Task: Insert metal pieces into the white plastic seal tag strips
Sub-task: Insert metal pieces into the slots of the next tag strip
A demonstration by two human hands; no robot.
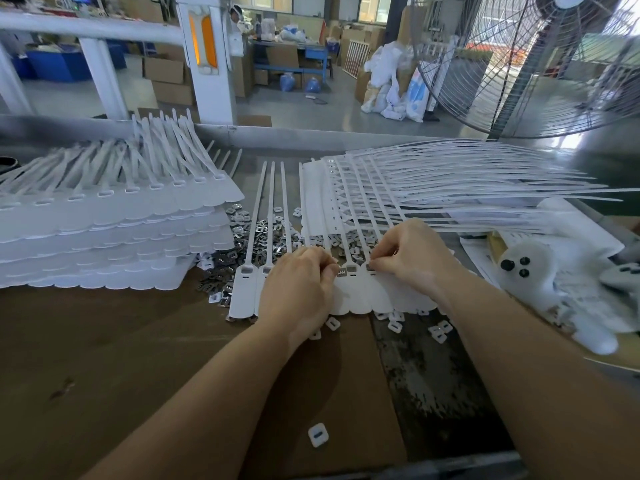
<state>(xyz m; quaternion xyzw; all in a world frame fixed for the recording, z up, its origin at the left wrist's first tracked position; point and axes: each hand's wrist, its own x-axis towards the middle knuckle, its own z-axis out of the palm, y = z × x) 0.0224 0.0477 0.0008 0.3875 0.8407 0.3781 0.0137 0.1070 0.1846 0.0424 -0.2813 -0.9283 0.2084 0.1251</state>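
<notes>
near the middle of the worktop (138, 358), a row of white plastic seal tag strips (349, 292) lies flat with the tag heads toward the person and the thin tails running away. left hand (298, 285) rests on the row with its fingers curled, pinching a small toothed metal piece (342, 271) at the slot of one tag head. right hand (403, 258) sits just beside it on the next tags, thumb and forefinger pinched onto something small at another slot; what they hold is too small to tell for sure. behind the row, loose metal pieces (258, 237) lie in a scattered heap, touching the strips. to the left stands a tall stack of white strips (114, 237), and to the right another spread of strips (450, 188) fans out with long tails. small white plastic caps (394, 322) lie near the tag ends, and one cap (318, 434) sits apart, closer to the person. a white plush toy (540, 271) rests at the right edge, below a large fan (540, 64).
</notes>
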